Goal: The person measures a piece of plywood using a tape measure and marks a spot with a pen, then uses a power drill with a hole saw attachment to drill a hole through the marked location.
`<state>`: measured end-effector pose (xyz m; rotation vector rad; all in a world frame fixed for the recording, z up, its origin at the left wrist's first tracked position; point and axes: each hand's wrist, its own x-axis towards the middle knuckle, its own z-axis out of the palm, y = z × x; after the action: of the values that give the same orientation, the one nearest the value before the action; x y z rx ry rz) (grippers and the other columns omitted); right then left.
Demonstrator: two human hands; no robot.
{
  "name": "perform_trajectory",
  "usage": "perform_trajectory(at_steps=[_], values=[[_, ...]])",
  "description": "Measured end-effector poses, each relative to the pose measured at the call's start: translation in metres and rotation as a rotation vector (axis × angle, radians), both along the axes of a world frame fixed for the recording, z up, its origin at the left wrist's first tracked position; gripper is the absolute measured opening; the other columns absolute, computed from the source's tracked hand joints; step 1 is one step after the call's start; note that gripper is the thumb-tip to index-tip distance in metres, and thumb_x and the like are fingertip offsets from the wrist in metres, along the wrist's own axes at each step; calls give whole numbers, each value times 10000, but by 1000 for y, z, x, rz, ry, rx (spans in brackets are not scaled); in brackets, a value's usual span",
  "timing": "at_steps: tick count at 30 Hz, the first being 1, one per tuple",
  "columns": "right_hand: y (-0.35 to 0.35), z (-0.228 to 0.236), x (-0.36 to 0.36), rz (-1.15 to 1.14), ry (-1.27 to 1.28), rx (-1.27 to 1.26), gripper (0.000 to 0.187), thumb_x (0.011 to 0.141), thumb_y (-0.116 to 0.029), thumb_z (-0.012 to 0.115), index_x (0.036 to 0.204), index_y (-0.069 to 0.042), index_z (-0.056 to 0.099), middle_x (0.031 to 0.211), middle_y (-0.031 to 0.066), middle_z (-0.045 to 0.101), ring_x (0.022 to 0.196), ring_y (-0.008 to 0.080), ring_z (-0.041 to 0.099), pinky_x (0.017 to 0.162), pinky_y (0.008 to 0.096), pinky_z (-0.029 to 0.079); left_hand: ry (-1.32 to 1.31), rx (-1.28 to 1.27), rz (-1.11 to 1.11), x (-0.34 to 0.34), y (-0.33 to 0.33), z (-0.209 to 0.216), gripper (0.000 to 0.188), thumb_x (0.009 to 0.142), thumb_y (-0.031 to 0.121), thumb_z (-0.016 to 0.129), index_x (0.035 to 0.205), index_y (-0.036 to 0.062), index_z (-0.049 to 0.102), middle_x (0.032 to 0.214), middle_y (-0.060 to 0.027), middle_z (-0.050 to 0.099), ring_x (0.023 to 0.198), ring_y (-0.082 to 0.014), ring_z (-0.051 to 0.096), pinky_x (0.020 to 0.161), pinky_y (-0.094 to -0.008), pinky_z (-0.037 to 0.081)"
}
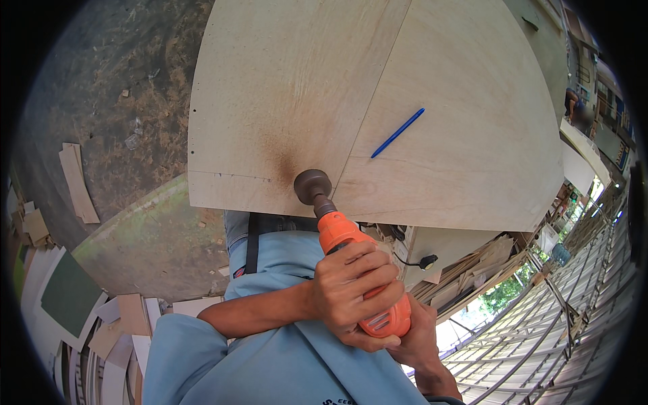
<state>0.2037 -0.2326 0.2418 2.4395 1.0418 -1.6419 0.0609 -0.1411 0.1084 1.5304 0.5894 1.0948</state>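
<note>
An orange power drill [334, 231] points away from me over a plywood board, with a dark round hole saw [312, 186] in its chuck. The hole saw sits on or just over the pale plywood board [459, 175], close to its near edge. My left hand [358, 290] is wrapped over the drill's body. Behind it, my right hand [417, 334] closes around the back of the drill, its fingers partly hidden. Brown sawdust [287, 160] is spread beside the hole saw. To the right of a seam in the board lies a blue pen [398, 133].
Wood offcuts [121, 331] are heaped at the lower left, and a curved wood strip [79, 182] lies on the dirty floor. Below the board at right are stacked wooden strips [466, 270] and a black plug [427, 262] on a cable. A person [574, 104] is far right.
</note>
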Motion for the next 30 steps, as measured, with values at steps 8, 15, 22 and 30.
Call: perform_trajectory(at_steps=[8, 15, 22, 30], values=[[0, 1, -1, -22, 11, 8, 432, 750, -181, 899, 1041, 18, 650, 874, 153, 739, 759, 308, 742, 724, 371, 576, -3, 8, 15, 1, -2, 0, 585, 798, 562, 745, 974, 4, 718, 926, -173, 729, 814, -353, 720, 767, -475, 568], [2, 1, -1, -33, 30, 14, 434, 752, -208, 860, 1070, -1, 649, 856, 183, 722, 777, 407, 739, 696, 442, 584, -12, 9, 19, 1, -3, 0, 571, 792, 539, 741, 967, -4, 715, 920, -176, 724, 801, -353, 712, 753, -472, 562], [1, 0, -2, -61, 51, 9, 456, 768, -228, 864, 1094, 0, 644, 881, 195, 726, 805, 420, 739, 718, 444, 584, -10, 12, 20, 2, -3, 1, 568, 786, 531, 736, 957, -10, 712, 907, -172, 717, 795, -350, 706, 742, -473, 558], [0, 0, 1, -54, 65, -9, 473, 762, -234, 875, 1096, 0, 636, 893, 199, 723, 833, 429, 735, 739, 456, 580, -15, 14, 35, 2, -3, 0, 562, 774, 520, 741, 954, -11, 713, 891, -166, 713, 787, -350, 706, 732, -469, 559]])
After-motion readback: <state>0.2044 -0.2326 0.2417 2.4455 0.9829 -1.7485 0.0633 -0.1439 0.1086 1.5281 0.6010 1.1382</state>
